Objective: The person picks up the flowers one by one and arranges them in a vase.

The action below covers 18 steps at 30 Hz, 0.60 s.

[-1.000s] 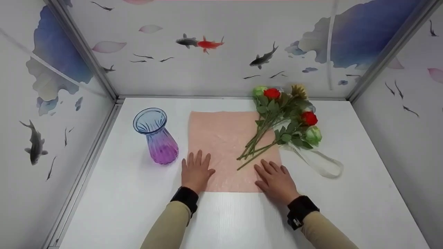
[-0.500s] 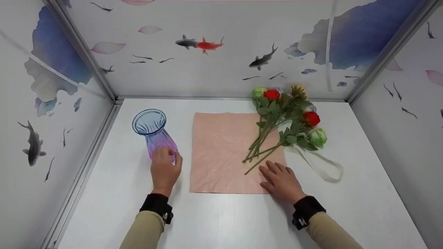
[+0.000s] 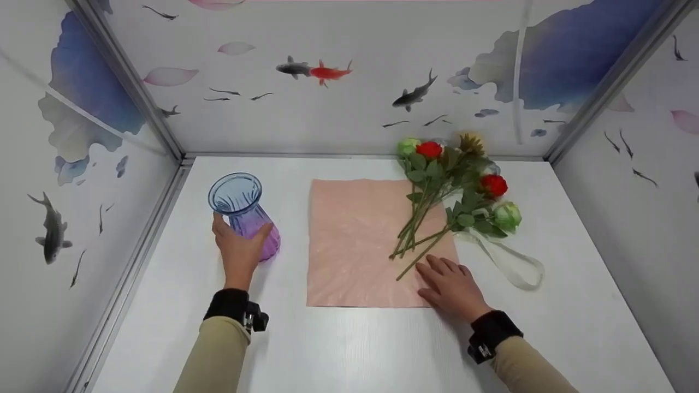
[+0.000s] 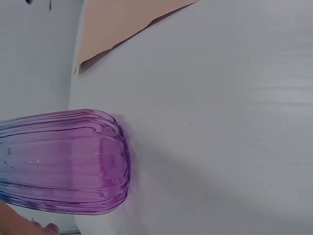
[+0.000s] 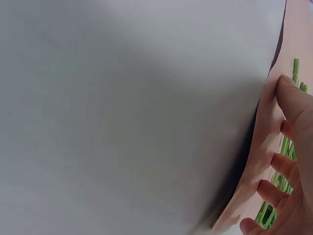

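Observation:
In the head view a ribbed glass vase (image 3: 255, 232), blue at the rim and purple below, stands at the left. My left hand (image 3: 238, 250) holds it at the near side, thumb to the right and fingers to the left. The left wrist view shows the vase's purple base (image 4: 98, 164) and part of a finger (image 4: 24, 225). A pink sheet of wrapping paper (image 3: 355, 245) lies in the middle of the table. My right hand (image 3: 453, 286) rests on its right part with fingers spread, close to the flower stems (image 5: 281, 181).
Artificial flowers lie across the paper's right side, with red roses (image 3: 493, 186) and a green bloom (image 3: 507, 216) among them. A pale ribbon (image 3: 519, 275) loops to their right. Patterned wall panels (image 3: 338, 109) enclose the white table (image 3: 355, 355).
My left hand has left the paper and moved left onto the vase. The paper and flowers have slid slightly right, along with my right hand.

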Each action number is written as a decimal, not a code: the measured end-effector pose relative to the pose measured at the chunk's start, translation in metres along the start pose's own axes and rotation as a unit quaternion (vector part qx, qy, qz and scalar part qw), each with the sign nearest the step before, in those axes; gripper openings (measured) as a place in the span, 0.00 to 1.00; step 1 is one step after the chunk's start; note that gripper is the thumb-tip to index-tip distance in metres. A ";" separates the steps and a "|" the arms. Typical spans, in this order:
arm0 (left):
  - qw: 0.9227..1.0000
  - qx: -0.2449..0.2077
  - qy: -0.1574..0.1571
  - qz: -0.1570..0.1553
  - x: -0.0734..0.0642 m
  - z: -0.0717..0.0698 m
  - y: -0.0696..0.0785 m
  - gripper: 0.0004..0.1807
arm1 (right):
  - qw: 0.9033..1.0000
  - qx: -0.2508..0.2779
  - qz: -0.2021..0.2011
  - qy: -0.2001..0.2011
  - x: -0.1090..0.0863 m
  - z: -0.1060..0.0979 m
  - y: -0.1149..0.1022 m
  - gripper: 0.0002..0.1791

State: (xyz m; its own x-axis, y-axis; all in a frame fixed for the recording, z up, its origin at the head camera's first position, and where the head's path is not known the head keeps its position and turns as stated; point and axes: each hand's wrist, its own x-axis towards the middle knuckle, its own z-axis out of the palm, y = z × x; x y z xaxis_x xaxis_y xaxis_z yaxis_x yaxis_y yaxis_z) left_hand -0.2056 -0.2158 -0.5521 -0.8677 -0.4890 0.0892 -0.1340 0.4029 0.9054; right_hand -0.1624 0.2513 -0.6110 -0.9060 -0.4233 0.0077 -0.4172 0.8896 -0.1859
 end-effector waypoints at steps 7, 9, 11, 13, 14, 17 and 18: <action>0.998 -0.030 -0.050 -0.035 0.021 0.001 0.003 0.65 | 1.000 0.013 -0.002 -0.007 -0.003 0.000 0.006 0.34; 0.997 -0.025 -0.056 -0.039 0.021 0.002 0.004 0.63 | 1.000 0.013 -0.004 -0.008 -0.004 -0.002 0.007 0.33; 0.997 -0.019 -0.060 -0.039 0.020 0.004 0.006 0.62 | 1.000 0.013 -0.005 -0.007 -0.004 -0.004 0.007 0.33; 0.997 -0.010 -0.069 -0.039 0.017 0.006 0.008 0.62 | 1.000 0.014 -0.007 -0.008 -0.004 -0.005 0.007 0.33; 0.996 -0.006 -0.077 -0.040 0.016 0.007 0.009 0.62 | 1.000 0.015 -0.008 -0.007 -0.004 -0.006 0.007 0.33; 0.994 0.009 -0.098 -0.037 0.010 0.013 0.012 0.62 | 1.000 0.027 -0.011 -0.006 -0.004 -0.007 0.008 0.32; 0.994 0.011 -0.104 -0.036 0.008 0.016 0.014 0.62 | 0.999 0.034 -0.010 -0.003 -0.004 -0.007 0.009 0.32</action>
State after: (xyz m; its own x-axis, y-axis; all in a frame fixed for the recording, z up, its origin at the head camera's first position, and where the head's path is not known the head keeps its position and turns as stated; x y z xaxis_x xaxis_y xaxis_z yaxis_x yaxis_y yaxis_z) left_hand -0.2222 -0.2022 -0.5456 -0.9355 -0.3472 -0.0661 -0.2085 0.3912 0.8964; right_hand -0.1631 0.2617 -0.6058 -0.8969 -0.4423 0.0064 -0.4295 0.8672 -0.2522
